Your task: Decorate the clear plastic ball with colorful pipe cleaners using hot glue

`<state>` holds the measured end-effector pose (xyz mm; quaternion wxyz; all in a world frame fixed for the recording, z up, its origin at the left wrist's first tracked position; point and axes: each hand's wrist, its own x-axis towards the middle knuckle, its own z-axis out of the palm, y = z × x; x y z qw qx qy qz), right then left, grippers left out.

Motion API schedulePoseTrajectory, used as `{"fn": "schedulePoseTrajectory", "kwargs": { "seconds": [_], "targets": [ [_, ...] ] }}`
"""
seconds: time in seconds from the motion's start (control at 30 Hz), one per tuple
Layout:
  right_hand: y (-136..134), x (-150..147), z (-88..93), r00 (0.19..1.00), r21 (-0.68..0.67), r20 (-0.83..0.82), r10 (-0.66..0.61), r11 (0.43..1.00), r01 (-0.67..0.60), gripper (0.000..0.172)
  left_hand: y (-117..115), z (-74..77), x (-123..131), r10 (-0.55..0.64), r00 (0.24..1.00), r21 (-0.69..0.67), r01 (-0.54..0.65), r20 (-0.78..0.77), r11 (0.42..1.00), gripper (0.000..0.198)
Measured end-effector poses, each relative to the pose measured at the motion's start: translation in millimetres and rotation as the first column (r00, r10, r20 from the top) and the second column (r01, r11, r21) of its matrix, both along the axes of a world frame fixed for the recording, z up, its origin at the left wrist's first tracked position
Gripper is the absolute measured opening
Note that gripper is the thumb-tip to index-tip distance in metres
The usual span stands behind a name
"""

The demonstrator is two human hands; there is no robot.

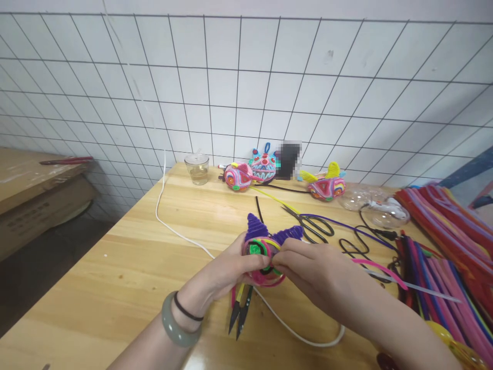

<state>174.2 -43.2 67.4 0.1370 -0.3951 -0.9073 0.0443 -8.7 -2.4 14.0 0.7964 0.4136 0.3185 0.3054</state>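
Purple-eared ornament (259,247), head view: low centre, just above the surface (127,277), between both hands. Left hand (230,264) clamped round its left side, thumb across the front; right hand (308,259) has its grip pinched together on the right front.

Surface is pale, grained wood, pushed to a white wall (223,85) gridded with dark lines. At far left, apart, a brown box-like block (50,192) with printing on its side; red-handled tool (73,161) on top. White cable (179,235) runs over the wood and passes behind the hands.

Hard to make out: ornament's right side, covered by fingers; whatever lies between the right fingertips, cannot tell. Dark-bladed snips (238,316) show below the left hand, upper part hidden. A dark object (288,160) by the wall is blurred by pixels. Fuzzy-stem bundles (442,285) and a yellow item (464,352) are cut off at the right and lower right.

Containers: glass cup (197,160) near the far left corner, shallow yellowish liquid in it. Clear plastic shells (389,213) at right, near a black cord (356,244). Scissors (310,222) lie beyond the right hand; three colourful ornaments (238,177) stand along the back.
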Motion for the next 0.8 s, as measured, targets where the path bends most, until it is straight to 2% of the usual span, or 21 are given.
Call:
{"fn": "schedulePoseTrajectory", "kwargs": {
  "seconds": [0.2, 0.3, 0.53, 0.8],
  "targets": [
    [-0.6, -4.2, 0.4, 1.0, 0.051, 0.003, 0.011, 0.999, -0.011, 0.025, 0.2, 0.2, 2.4, 0.027, 0.997, 0.024, -0.029, 0.072, 0.999, 0.048],
    [0.3, -2.1, 0.4, 1.0, 0.031, 0.015, -0.005, 1.0, 0.005, 0.021, 0.4, -0.4, 2.3, 0.017, 0.998, 0.028, -0.018, 0.057, 0.999, 0.048],
    [2.0, 2.5, 1.4, 1.0, 0.0, 0.013, -0.021, 1.0, 0.021, 0.024, 1.4, -5.1, 0.7, -0.014, 0.997, 0.066, 0.009, 0.071, 0.998, 0.042],
    [6.3, 2.6, -7.0, 1.0, 0.063, -0.025, -0.003, 0.998, 0.004, 0.023, 1.5, -2.4, -1.6, -0.038, 0.999, 0.031, 0.038, 0.024, 0.999, 0.044]
  ]
}}
